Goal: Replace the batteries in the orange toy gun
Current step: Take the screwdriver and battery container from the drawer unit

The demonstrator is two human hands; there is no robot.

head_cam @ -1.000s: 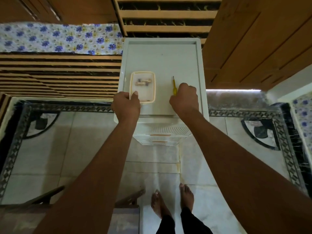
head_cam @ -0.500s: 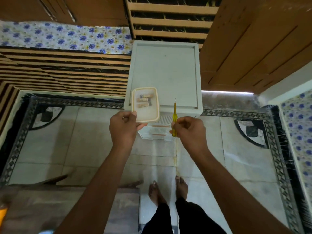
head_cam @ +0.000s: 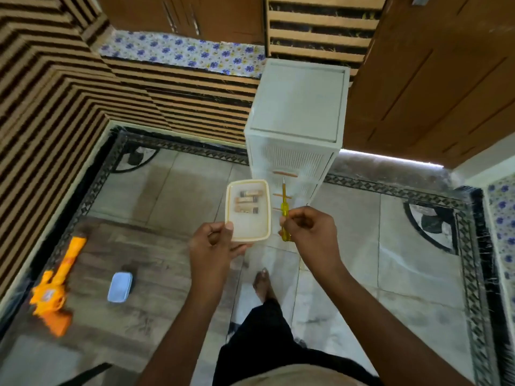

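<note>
One wide-angle camera, worn on the head, looks steeply down from standing height along both forearms. The left hand (head_cam: 214, 243), gripping a plastic box (head_cam: 249, 225), and the right hand (head_cam: 309, 229), pinching a screwdriver (head_cam: 284, 207), sit close to the lens at mid-frame. Just beyond the two grips stands a white drawer unit (head_cam: 298, 107). Well to the left of them, lower in frame, the orange toy gun (head_cam: 55, 285) lies on a low table (head_cam: 156, 288). A foot (head_cam: 262, 282) shows on the floor directly under the grips.

The left hand (head_cam: 214, 246) is carrying the cream-rimmed clear plastic box (head_cam: 248, 228) of batteries (head_cam: 249, 201), and the right hand (head_cam: 309, 229) the yellow-handled screwdriver (head_cam: 284, 207), off the white plastic drawer cabinet (head_cam: 299, 107), while the orange toy gun (head_cam: 55, 285) and a blue lid (head_cam: 119, 286) on the wooden desk (head_cam: 156, 274) are coming into view.
</note>
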